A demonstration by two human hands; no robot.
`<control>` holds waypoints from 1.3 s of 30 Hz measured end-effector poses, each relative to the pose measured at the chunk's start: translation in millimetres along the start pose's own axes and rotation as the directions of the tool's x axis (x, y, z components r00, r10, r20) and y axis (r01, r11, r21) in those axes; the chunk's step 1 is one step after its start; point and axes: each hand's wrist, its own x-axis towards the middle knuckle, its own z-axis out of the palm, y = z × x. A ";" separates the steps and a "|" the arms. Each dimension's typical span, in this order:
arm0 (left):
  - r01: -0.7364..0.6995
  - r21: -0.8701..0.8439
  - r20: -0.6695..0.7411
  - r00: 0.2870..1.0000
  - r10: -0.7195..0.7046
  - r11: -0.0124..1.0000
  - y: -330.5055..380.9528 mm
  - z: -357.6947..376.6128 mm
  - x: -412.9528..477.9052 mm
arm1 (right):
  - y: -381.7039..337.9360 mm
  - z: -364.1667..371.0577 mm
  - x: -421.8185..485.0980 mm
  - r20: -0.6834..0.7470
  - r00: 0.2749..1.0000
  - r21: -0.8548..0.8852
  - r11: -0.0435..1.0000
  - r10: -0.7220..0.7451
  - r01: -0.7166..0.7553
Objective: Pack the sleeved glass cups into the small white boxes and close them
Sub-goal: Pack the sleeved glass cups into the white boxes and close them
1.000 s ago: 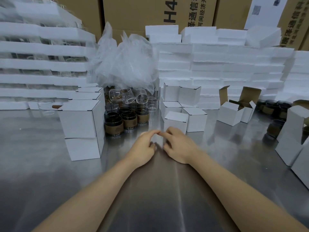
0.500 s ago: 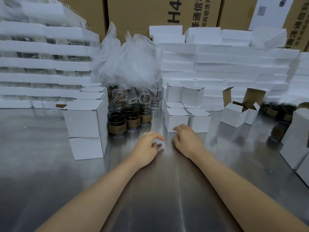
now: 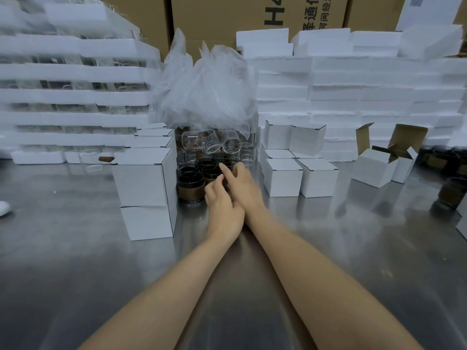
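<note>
Both hands are stretched out side by side to the far middle of the steel table (image 3: 75, 261), arms nearly touching; the left hand (image 3: 223, 210) has its fingers loosely extended and visibly holds nothing, its fingertips at the nearest of the sleeved cups (image 3: 190, 185); the right hand (image 3: 241, 184) lies just beyond it with the forefinger straight over the cluster, its other fingers hidden, so I cannot tell whether it has hold of a cup. The sleeved cups, dark glass with brown bands, stand grouped between a stack of closed white boxes (image 3: 144, 178) on the left and more closed boxes (image 3: 285, 178) on the right; bare clear glasses (image 3: 212, 144) are heaped behind them under a crumpled plastic bag (image 3: 204, 92). An open box (image 3: 374, 170), flaps raised, waits well to the right. This looks like the start of a new round, picking up a cup; the next move likely calls for a firm grip round one sleeve, lifting it clear of its neighbours, then carrying it to the open box.
</note>
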 end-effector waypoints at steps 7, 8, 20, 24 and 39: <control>-0.034 0.024 -0.020 0.999 0.034 0.999 0.5 0.3 -1.8 | 7.0 1.8 -2.7 0.014 0.995 -0.017 0.995 -0.096 0.096; -0.031 0.026 -0.024 0.999 0.032 0.999 0.1 0.1 -1.6 | 5.0 -0.9 -3.3 0.010 0.999 0.032 0.998 -0.052 0.052; -0.069 0.071 0.003 0.998 0.069 0.995 0.8 -4.4 -1.4 | 13.9 -28.8 -55.7 -0.025 0.994 0.249 0.963 -0.104 0.107; -0.104 0.065 0.109 0.989 0.096 0.993 -1.9 -5.6 -1.6 | 17.2 -50.4 -83.9 -0.187 0.982 0.340 0.935 -0.038 0.101; -0.278 -0.055 0.254 0.925 0.283 0.959 -7.6 4.2 0.6 | 33.8 -77.0 -84.7 0.047 0.969 0.803 0.568 0.242 -0.181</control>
